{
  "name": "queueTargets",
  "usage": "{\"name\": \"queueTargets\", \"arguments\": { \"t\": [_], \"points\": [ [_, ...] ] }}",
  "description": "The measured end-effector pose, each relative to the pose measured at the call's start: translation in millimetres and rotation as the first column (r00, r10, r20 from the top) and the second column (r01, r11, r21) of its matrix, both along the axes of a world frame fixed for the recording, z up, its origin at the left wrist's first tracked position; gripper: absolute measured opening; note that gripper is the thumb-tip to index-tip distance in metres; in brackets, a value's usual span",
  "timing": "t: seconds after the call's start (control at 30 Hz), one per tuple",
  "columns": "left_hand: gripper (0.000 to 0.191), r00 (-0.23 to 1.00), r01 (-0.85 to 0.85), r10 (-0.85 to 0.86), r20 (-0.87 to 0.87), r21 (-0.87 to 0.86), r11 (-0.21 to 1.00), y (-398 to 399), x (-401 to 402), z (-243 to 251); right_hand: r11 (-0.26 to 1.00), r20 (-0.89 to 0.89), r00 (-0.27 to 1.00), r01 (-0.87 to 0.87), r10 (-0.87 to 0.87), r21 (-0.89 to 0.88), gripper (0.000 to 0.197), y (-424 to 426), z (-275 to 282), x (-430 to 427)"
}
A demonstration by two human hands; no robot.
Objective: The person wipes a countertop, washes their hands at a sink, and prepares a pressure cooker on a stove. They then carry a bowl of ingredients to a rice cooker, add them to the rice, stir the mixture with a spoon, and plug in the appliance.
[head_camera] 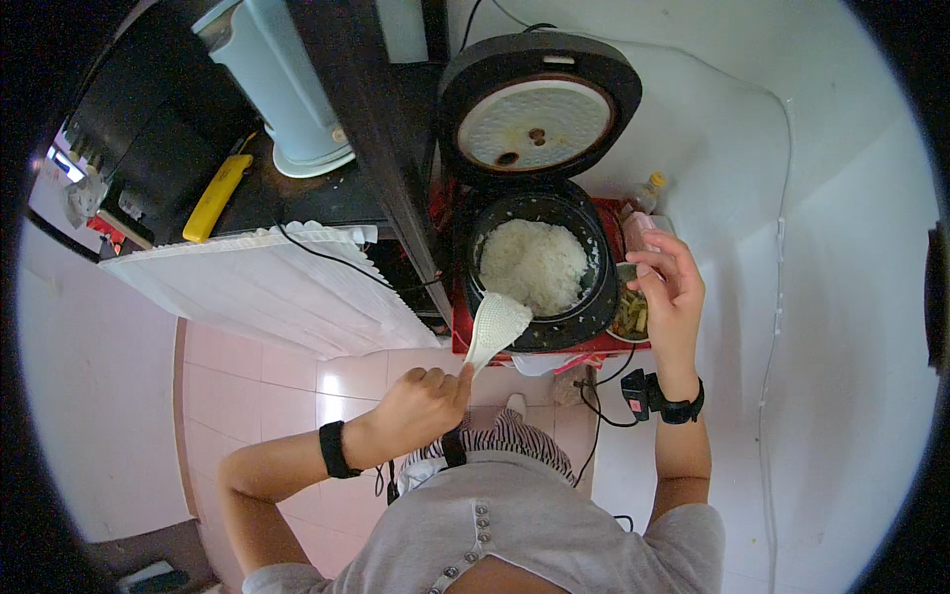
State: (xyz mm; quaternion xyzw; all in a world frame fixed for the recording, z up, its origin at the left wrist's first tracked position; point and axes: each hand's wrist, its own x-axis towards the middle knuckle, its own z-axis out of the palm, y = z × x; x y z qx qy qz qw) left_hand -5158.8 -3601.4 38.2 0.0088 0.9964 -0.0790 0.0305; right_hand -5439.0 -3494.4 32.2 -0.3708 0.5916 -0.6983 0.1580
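Observation:
My left hand [430, 405] grips the handle of a white dimpled rice paddle [499, 327]. Its blade lies over the near rim of a black rice cooker [553, 334], close to the rice. Cooked white rice [533, 260] fills much of the dark inner pot, and loose grains cling to the wall. Behind it, the cooker's lid [534, 122] stands raised, with brown stains on its inner plate. My right hand [672, 286] is at the cooker's right, fingers bent and apart, with nothing visible in them. It partly covers a bowl [631, 338] of green vegetable pieces.
The cooker stands on a red surface [464, 327] beside a white wall [731, 223] with a cable. A yellow-capped bottle [649, 189] and a pink item [638, 226] are behind my right hand. At left, a dark shelf holds a pale blue jug [289, 96] and a yellow-handled cutter [217, 199].

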Motion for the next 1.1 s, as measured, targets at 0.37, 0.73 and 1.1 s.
{"name": "queueTargets", "arguments": {
  "t": [0.37, 0.73, 1.1],
  "points": [
    [0.033, 0.96, -0.215, 0.221, -0.169, 0.056, 0.975, -26, -38, -12, 1.0, 0.075, 0.997, 0.007, -0.006, -0.004, 0.031, 15, -15, -34],
    [0.026, 0.844, -0.331, 0.475, -0.249, 0.454, 0.827, -29, -63, 19, 0.999, 0.119, 0.992, 0.042, -0.046, 0.034, 0.028, 40, -34, -53],
    [0.022, 0.535, -0.071, 0.788, 0.304, 0.946, -0.316, -14, -70, -10, 0.86, -0.059, 0.885, -0.431, 0.462, 0.274, 0.023, -10, -46, 50]
  ]
}}
